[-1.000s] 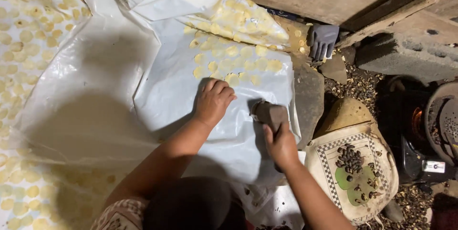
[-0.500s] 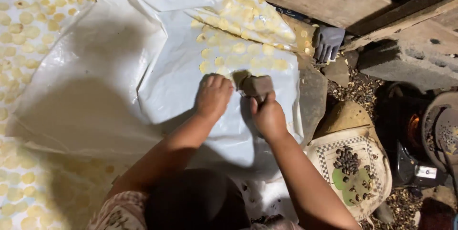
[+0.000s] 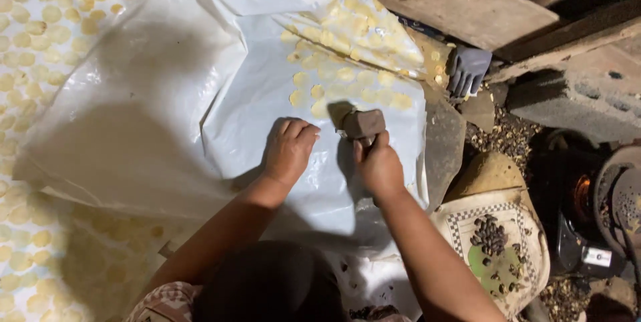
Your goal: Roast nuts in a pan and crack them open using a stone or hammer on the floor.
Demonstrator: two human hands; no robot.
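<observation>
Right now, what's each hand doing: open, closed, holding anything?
Left hand: empty, fingers curled, pressing down on the white plastic sheet.
Right hand: closed around the handle of a brown mallet.

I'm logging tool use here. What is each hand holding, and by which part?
The right hand grips a brown stone-like block by its lower end. The left hand holds nothing; it rests on the white plastic sheet.

1. Both forearms are bare from the elbow down to the hands, with no sleeve over them.
2. The left hand [image 3: 288, 151] and right hand [image 3: 378, 168] wear no gloves, rings or wristbands.
3. A patterned garment edge [image 3: 157, 303], reddish and pale, shows at the lower left.
</observation>
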